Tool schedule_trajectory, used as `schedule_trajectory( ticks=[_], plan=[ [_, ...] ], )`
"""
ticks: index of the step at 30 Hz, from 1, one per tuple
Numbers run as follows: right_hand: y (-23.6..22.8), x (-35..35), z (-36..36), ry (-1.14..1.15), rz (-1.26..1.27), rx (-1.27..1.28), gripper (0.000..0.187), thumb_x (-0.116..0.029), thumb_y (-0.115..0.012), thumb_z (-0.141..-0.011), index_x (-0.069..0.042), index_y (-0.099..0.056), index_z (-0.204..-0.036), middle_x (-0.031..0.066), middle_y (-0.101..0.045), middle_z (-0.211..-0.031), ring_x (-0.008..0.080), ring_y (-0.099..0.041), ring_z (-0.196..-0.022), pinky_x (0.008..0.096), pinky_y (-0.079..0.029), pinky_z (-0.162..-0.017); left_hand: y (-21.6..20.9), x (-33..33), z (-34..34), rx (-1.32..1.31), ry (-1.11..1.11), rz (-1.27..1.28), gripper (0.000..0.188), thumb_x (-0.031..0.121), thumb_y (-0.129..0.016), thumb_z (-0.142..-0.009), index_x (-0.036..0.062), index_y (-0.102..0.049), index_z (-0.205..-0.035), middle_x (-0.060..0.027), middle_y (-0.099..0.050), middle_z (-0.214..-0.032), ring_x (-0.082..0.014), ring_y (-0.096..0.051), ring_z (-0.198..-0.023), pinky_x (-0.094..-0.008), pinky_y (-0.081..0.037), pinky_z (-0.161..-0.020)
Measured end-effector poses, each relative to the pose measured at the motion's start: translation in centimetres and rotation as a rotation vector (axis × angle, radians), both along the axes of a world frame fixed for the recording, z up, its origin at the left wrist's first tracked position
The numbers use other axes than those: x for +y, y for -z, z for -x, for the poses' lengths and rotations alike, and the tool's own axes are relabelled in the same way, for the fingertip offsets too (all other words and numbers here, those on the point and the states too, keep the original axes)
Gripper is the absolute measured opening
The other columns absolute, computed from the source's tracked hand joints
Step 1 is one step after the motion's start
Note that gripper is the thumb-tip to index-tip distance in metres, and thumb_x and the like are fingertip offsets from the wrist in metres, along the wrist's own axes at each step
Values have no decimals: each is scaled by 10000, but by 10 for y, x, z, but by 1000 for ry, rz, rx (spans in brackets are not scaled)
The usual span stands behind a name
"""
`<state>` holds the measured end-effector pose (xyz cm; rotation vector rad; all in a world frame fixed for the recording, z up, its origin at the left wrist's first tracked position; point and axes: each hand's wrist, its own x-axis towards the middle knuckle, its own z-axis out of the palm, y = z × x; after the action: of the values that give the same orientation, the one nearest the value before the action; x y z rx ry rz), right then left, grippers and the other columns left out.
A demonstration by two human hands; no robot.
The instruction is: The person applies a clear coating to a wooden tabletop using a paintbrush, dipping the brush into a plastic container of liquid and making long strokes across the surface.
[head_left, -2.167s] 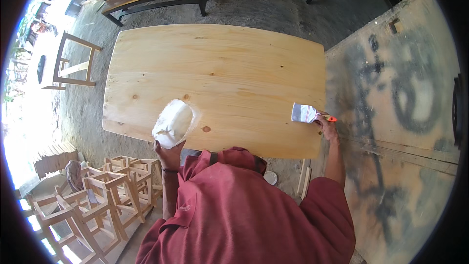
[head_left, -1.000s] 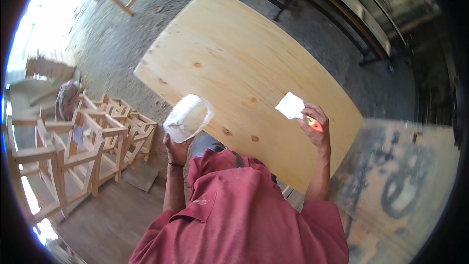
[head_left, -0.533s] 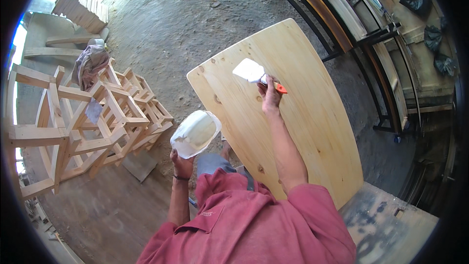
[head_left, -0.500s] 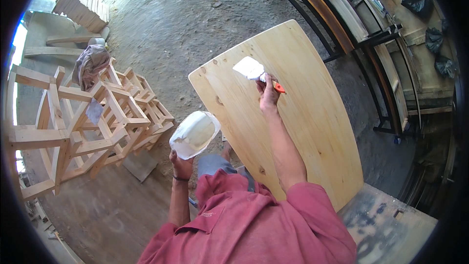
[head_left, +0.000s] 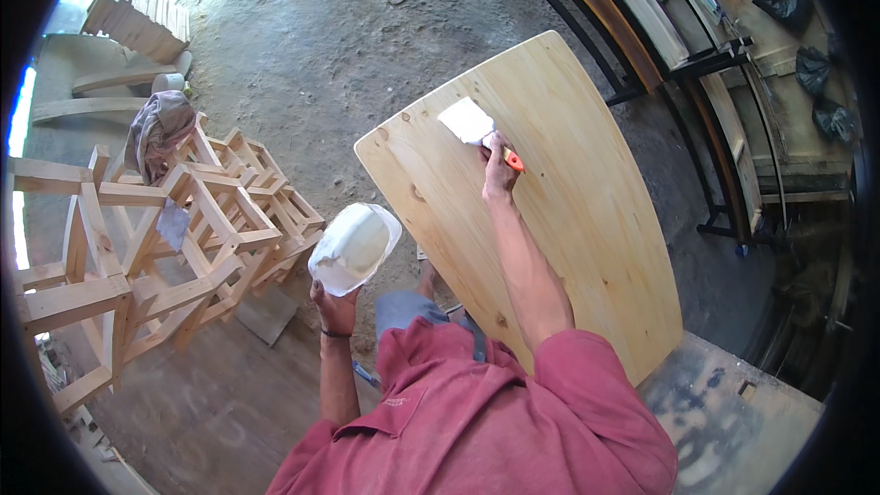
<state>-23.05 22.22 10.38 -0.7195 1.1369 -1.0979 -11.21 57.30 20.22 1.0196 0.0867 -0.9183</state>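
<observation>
In my right hand [head_left: 498,170] is a flat paintbrush [head_left: 515,162] with a red-orange handle end and a wide white head. The head is over the far left part of a pale wooden tabletop [head_left: 568,220] with rounded corners and dark knots; whether the bristles touch the wood I cannot tell. My left hand [head_left: 336,309] grips the near end of a white plastic tub [head_left: 356,249], held tilted beside the tabletop's left edge. Inside the tub something whitish coats the walls; the fingers under it are partly hidden.
Several bare wooden frames [head_left: 206,220] are stacked at the left, with a dusty cloth [head_left: 160,133] and a piece of sandpaper-like sheet [head_left: 172,224] on them. Dark metal-framed tables [head_left: 632,46] stand at the far right. A stained board [head_left: 724,422] lies near right.
My left hand and the tub have shifted slightly left and down. The brush is turned a little, its handle end slightly further left. The view has also moved slightly.
</observation>
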Motion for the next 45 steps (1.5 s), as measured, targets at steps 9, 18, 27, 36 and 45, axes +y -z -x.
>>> schedule_trajectory(
  ticks=[9,18,27,36,45],
  plan=[
    [5,63,139,64,-57,133,334,-306,-628,-915,-51,-586,-1127,67,-637,-1035,143,-634,-834,294,-522,-771,10,-2,29,23,83,64,860,598,-591,-786,165,-269,-1455,-104,-308,-1482,-364,-331,-1351,-579,-339,-1052],
    [5,136,312,141,-104,202,290,-267,-638,-912,-60,-602,-1111,64,-657,-1000,157,-649,-822,283,-519,-727,-4,0,88,96,163,137,890,571,-638,-758,156,-268,-1453,-116,-328,-1471,-362,-339,-1344,-570,-355,-1044],
    [8,206,440,222,-120,212,279,-241,-638,-914,-35,-607,-1100,71,-661,-976,163,-651,-813,282,-531,-688,-11,11,165,42,267,100,868,600,-589,-782,188,-247,-1465,-103,-310,-1473,-380,-305,-1352,-618,-344,-1026],
    [17,249,534,252,-78,232,269,-218,-648,-904,-21,-610,-1084,84,-652,-989,174,-650,-829,306,-548,-716,-14,29,241,79,310,90,869,571,-620,-763,156,-277,-1446,-119,-332,-1458,-371,-341,-1336,-597,-359,-1032],
    [12,309,658,313,-120,218,292,-212,-665,-895,-34,-599,-1117,85,-644,-1022,177,-646,-869,321,-555,-760,-19,32,290,55,456,77,824,607,-582,-776,196,-299,-1432,-107,-322,-1454,-384,-308,-1347,-626,-338,-1029]
  ],
)
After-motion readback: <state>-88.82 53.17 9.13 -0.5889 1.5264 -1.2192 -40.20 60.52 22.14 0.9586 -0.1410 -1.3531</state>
